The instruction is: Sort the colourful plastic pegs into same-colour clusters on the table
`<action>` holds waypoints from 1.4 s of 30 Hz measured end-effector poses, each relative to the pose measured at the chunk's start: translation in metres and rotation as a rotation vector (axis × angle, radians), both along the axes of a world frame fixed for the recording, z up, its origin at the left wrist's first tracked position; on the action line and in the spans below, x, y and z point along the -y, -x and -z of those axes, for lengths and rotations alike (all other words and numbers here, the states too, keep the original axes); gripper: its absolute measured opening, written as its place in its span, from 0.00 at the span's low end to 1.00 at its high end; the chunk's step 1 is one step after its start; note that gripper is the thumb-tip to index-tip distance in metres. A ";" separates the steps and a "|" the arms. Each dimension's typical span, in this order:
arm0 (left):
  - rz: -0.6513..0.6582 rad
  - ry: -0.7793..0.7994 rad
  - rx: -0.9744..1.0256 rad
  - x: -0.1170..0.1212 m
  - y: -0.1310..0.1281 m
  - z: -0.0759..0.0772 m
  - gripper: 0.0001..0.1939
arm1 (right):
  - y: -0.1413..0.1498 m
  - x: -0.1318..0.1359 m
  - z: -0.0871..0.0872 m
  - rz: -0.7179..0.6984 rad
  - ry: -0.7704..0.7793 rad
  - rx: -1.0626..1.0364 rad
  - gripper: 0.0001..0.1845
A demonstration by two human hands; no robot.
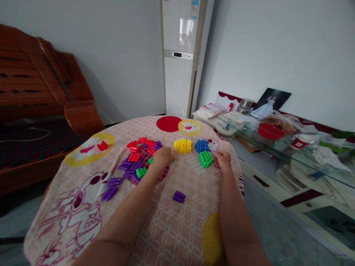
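My left hand (163, 158) is closed, its fingers curled down at the right edge of a loose pile of plastic pieces. Bits of green show on both sides of it, but its grip is hidden. The pile has purple pieces (130, 164), red pieces (135, 149) and a green piece (141, 172). My right hand (223, 160) has its fingers bent together beside a tight green cluster (206, 159) of upright pieces; whatever they pinch is too small to make out. Behind that stands a blue cluster (202, 145), with a yellow cluster (182, 146) to its left.
A purple pair (179, 196) lies alone between my forearms. One red piece (102, 145) sits at the far left of the patterned tablecloth (177, 229). To the right is a cluttered glass-topped cabinet (249, 135); a wooden bench (80, 111) stands left.
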State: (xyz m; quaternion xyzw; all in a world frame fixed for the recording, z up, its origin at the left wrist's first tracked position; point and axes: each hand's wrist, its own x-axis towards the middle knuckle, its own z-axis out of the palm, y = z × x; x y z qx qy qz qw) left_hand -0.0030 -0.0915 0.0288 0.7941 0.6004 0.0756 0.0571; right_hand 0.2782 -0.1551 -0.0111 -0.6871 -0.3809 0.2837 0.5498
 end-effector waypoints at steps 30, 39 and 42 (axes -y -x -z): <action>0.381 0.037 1.059 0.029 -0.048 -0.004 0.24 | 0.041 0.013 -0.050 -0.147 -0.240 0.158 0.17; 0.095 -0.078 0.591 -0.011 0.034 -0.025 0.16 | -0.008 0.006 -0.016 0.119 -0.057 0.827 0.15; 0.038 -0.051 0.308 -0.013 0.059 -0.027 0.11 | -0.006 0.003 -0.010 0.099 -0.002 0.866 0.14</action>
